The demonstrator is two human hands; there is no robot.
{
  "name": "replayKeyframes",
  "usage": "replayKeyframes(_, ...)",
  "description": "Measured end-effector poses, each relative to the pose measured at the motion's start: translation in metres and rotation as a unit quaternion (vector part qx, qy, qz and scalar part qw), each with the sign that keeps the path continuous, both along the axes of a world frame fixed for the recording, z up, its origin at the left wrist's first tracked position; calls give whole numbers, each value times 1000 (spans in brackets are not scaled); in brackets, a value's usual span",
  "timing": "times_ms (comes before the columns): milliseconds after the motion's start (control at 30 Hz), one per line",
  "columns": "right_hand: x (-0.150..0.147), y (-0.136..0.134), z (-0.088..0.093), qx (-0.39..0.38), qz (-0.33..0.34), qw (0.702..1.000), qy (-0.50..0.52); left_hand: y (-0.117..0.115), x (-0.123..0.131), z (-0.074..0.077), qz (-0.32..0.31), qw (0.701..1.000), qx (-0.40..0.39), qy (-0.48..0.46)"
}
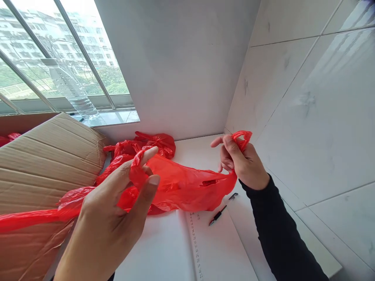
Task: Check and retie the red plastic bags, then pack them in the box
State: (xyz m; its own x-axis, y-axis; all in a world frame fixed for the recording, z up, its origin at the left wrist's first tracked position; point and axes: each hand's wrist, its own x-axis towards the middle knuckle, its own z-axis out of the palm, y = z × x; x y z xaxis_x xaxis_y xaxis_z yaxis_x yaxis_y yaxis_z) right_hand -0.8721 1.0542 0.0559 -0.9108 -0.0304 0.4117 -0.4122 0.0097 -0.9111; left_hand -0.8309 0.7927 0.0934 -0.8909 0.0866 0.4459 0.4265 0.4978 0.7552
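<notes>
A thin red plastic bag (181, 183) is stretched in the air between both hands, above the white counter. My left hand (117, 210), close to the camera, pinches one end of the bag between thumb and fingers. My right hand (243, 164), in a black sleeve, is closed around the bag's other end, with a red handle loop sticking out above the fist. More crumpled red bags (146, 146) lie in a heap behind it against the wall.
An open cardboard box (49, 156) stands at the left with red plastic draped over its edge. A sheet of paper (216, 246) and a pen (218, 215) lie on the white counter (164, 253). A clear plastic bottle (70, 88) stands on the window sill. Tiled wall at right.
</notes>
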Motion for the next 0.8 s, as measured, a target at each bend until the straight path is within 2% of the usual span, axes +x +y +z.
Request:
replayKeyframes(100, 12, -15, 8, 52, 47, 998, -3, 17, 6, -1, -40, 990, -97, 93)
replayKeyframes(167, 18, -25, 10, 103, 113, 988, -19, 29, 11, -3, -77, 984, -114, 114)
replayKeyframes(233, 20, -32, 10, 107, 147, 983, -20, 38, 14, -5, -96, 983, -111, 109)
replayKeyframes(367, 18, -30, 6, 66, 86, 994, 26, 43, 11, -10, -76, 996, -9, 41)
replayKeyframes(400, 18, -28, 6, 59, 74, 995, 34, 43, 9, -11, -83, 996, -8, 14)
replayKeyframes(533, 19, -21, 6, 41, 55, 997, 24, 42, 0, -19, -202, 968, -131, -72)
replayKeyframes(567, 19, -21, 5, 44, 54, 997, 21, 42, -2, -20, -217, 963, -138, -79)
replayKeyframes(633, 19, -23, 5, 56, 53, 997, 19, 42, -6, -21, -185, 975, -86, -85)
replayKeyframes(700, 18, -24, 5, 56, 45, 997, 21, 40, -8, -20, -112, 987, 30, -107)
replayKeyframes(733, 18, -24, 5, 48, 38, 998, 21, 39, -9, -19, -88, 982, 102, -131)
replayKeyframes(800, 18, -23, 7, 36, 17, 999, 18, 38, -12, -17, -95, 943, 244, -205)
